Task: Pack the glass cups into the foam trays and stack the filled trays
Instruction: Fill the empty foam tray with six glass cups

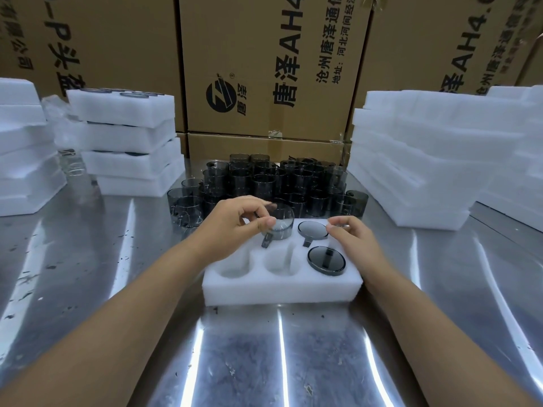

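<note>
The foam tray [282, 289] holds two cups [326, 260] in its right pockets. My left hand [235, 221] pinches a third cup [280, 227] above it. My right hand [349, 235] curls at its far edge, possibly empty; I cannot tell.

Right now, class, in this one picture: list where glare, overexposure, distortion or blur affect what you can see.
Head view: bright glare streaks run down the steel table; the right foam stack is washed out; wide-angle bowing tilts the cardboard boxes at the sides; the glass cup in the left hand looks slightly soft.
</note>
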